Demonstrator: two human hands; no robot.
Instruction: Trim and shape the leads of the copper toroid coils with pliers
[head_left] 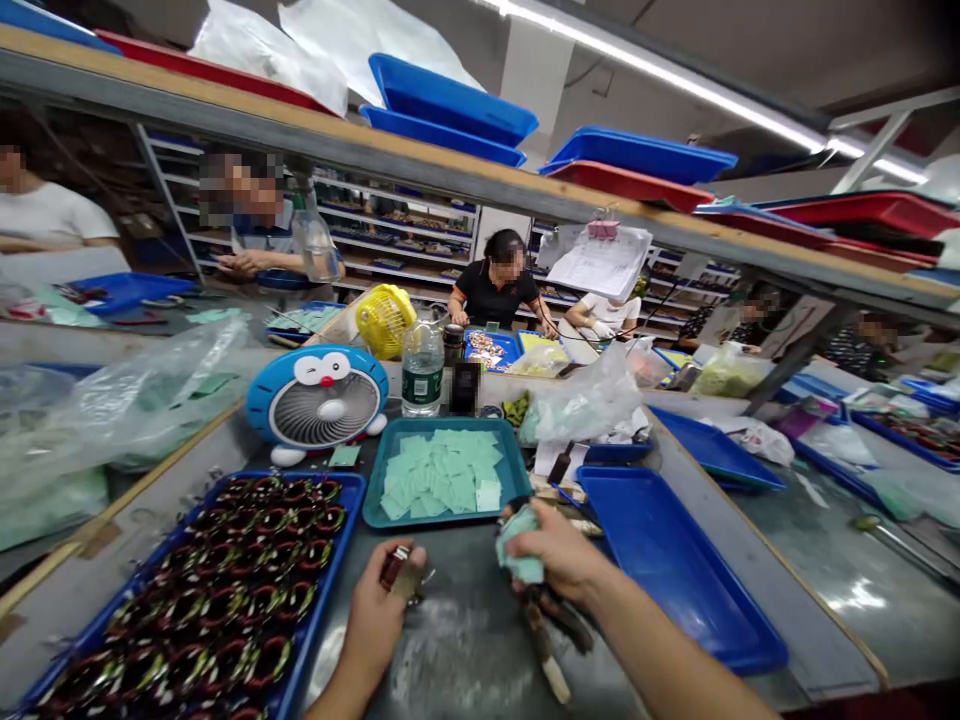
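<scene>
My left hand [369, 612] is closed round a small dark red-brown wound coil [394, 567], mostly hidden by the fingers. In my right hand [564, 552] I grip a light green paper piece [521, 545]; anything behind it is hidden. Beneath that hand lie dark sticks with pale ends [551, 665]. Rows of similar ring-shaped coils [247, 602] fill the blue tray [354, 492] on my left. Straight ahead, a teal tray [517, 462] holds a loose pile of light green squares [439, 470].
Right of my right hand lies a long blue tray [675, 560]. A blue cartoon fan [328, 405], a water bottle [422, 375] and plastic bags [585, 395] stand along the back. Overhead runs a shelf [450, 180] with trays. Several people sit beyond the bench.
</scene>
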